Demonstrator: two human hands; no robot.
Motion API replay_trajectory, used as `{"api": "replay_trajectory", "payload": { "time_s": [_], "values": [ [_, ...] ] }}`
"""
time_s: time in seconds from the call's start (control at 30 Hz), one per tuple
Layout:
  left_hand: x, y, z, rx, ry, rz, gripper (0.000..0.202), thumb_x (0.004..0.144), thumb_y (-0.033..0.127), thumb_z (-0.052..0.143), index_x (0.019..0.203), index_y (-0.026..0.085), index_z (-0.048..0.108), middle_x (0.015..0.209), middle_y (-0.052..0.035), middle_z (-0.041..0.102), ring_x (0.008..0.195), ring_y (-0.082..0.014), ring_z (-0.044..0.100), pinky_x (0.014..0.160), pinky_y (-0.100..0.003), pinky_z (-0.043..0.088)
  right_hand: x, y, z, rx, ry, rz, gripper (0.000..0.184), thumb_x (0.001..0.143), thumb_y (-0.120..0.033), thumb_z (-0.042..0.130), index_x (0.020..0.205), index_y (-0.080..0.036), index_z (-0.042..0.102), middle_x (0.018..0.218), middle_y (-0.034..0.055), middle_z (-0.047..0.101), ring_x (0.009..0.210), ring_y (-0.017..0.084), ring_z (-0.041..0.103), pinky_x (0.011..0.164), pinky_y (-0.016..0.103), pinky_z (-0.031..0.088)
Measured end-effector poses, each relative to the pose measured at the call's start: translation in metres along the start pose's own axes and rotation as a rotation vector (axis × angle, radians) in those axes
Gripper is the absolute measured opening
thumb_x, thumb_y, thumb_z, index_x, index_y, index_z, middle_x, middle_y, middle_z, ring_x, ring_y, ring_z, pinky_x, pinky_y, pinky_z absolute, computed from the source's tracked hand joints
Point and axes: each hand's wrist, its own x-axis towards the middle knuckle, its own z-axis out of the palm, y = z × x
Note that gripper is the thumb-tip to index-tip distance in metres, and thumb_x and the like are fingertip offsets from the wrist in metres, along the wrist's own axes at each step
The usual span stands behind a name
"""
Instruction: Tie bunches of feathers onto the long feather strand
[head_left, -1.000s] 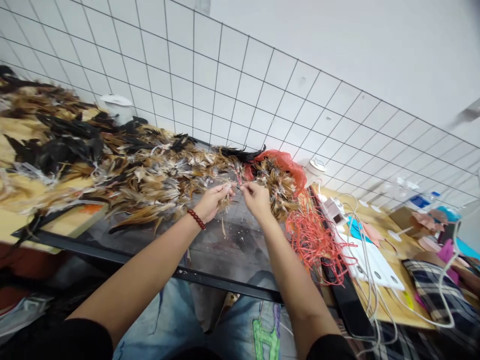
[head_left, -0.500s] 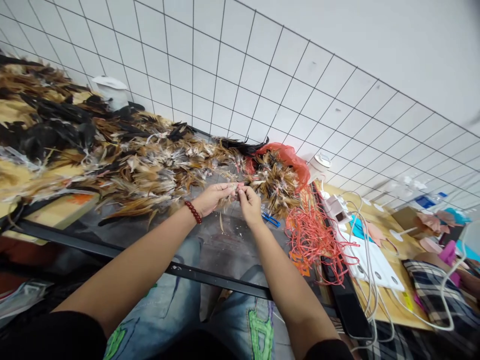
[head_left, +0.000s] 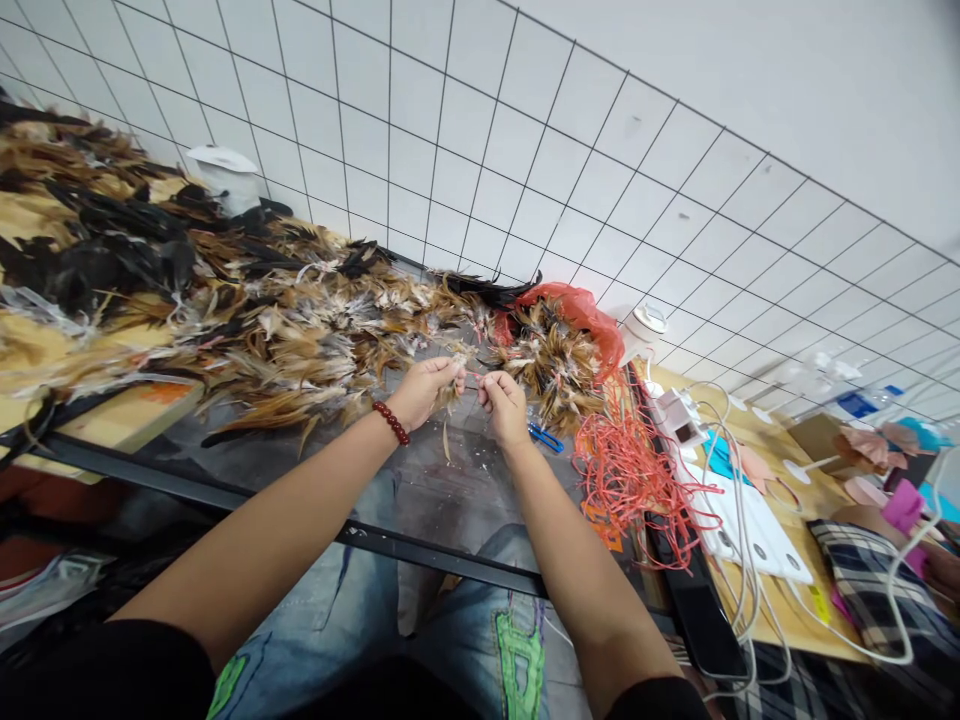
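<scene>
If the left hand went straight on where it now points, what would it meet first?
Probably the right hand, just across a small gap, apart from a thin reddish strand that seems to run between it and the left hand. Depth is unclear.

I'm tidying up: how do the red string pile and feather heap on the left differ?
The red string pile is tangled strands; the feather heap is tufts. The string is pinkish red; the feathers mainly brown and black. The string covers less area than the feathers. Both look untidy.

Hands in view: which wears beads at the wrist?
The left hand, pinching feathers: dark red beads ring its wrist, while the right hand wears none.
</scene>
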Motion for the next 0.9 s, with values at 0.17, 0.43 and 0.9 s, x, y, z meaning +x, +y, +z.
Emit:
{"api": "replay_trajectory", "payload": {
  "time_s": [0.17,0.43,0.9],
  "values": [
    [0.003,0.013,-0.006,-0.357,0.112,0.000,0.022,0.085,0.015,0.056,0.062,0.013,0.058,0.058,-0.0013,0.051,0.052,-0.0091,0.050,0.054,-0.020,0.044,0.001,0.003,0.000,-0.033,0.061,-0.052,0.022,0.083,-0.037,0.048,0.070,-0.020,0.050,0.058,-0.0045,0.050,0.051,0.009,0.038,0.052,0.022,0.032],
    [0.009,0.020,-0.021,-0.555,0.203,0.059,0.027,0.088,0.011,0.048,0.063,0.014,0.055,0.058,-0.0003,0.046,0.052,-0.0080,0.047,0.052,-0.018,0.044,0.008,0.011,-0.001,0.074,0.264,-0.028,0.020,0.081,-0.038,0.048,0.071,-0.020,0.046,0.057,-0.0058,0.044,0.052,0.009,0.035,0.051,0.021,0.029],
    [0.001,0.011,-0.004,-0.009,0.082,0.045,0.019,0.072,0.028,0.069,0.062,0.014,0.061,0.056,-0.0008,0.053,0.051,-0.0097,0.049,0.051,-0.022,0.042,-0.011,-0.025,0.022,-0.046,-0.040,-0.092,0.060,0.080,-0.045,0.059,0.135,-0.027,0.041,0.129,0.0100,0.054,0.064,0.011,0.051,0.063,0.028,0.047]
  ]
}}
